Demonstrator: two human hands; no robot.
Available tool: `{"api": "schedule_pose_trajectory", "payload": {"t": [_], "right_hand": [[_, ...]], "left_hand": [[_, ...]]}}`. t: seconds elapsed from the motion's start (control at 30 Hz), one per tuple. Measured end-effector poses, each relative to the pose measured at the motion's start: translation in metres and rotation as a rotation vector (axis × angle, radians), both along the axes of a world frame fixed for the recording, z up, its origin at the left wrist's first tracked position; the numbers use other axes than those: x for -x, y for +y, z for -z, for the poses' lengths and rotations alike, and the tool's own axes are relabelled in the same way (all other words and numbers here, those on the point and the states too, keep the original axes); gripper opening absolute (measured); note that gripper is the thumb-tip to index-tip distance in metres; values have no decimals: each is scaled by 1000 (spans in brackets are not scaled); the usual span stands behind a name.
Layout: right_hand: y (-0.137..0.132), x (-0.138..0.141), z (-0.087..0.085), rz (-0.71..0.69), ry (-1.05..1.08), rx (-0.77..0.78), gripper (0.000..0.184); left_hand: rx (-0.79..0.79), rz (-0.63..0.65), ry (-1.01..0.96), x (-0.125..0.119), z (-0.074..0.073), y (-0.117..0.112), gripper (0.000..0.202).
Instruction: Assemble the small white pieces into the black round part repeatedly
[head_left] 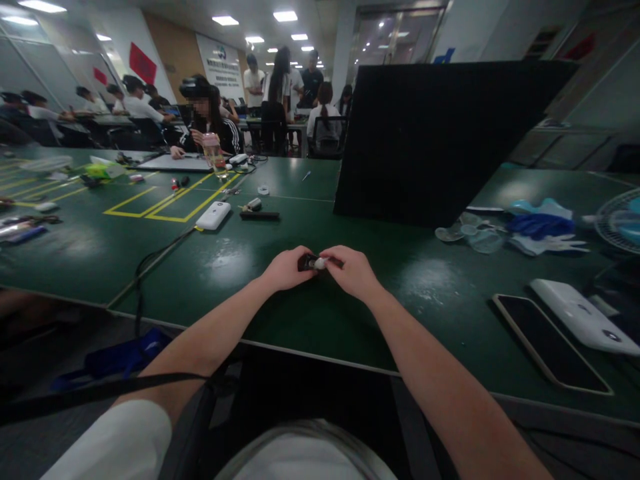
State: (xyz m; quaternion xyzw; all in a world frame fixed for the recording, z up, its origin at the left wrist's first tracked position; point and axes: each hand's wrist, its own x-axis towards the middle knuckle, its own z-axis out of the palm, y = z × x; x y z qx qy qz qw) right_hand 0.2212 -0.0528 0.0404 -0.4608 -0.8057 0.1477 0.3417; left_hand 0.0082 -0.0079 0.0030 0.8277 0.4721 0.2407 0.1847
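Both hands meet over the green table, close to its front edge. My left hand is closed around a small black object, too small and shaded to name. At its right end sits a rounded whitish piece, pinched by the fingertips of my right hand. Whether the two pieces are joined I cannot tell. Fingers hide much of both.
A large black panel stands behind my right hand. Left of it lie a black bar and a white power bank. A phone, another white power bank and gloves lie right. A person sits opposite.
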Motion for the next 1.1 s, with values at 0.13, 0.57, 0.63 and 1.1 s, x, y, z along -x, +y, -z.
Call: {"api": "schedule_pose_trajectory", "payload": {"t": [0.13, 0.57, 0.63, 1.1], "right_hand": [[-1, -1, -1, 53, -3, -20, 25], [10, -6, 12, 378, 16, 213, 64], [11, -11, 8, 418, 62, 238, 75], [16, -15, 7, 515, -32, 454, 83]], "left_hand": [[28, -11, -3, 1, -2, 0, 46], [56, 54, -59, 3, 0, 1, 47], [64, 48, -57, 3, -1, 0, 48], [-147, 14, -67, 38, -2, 17, 45]]}}
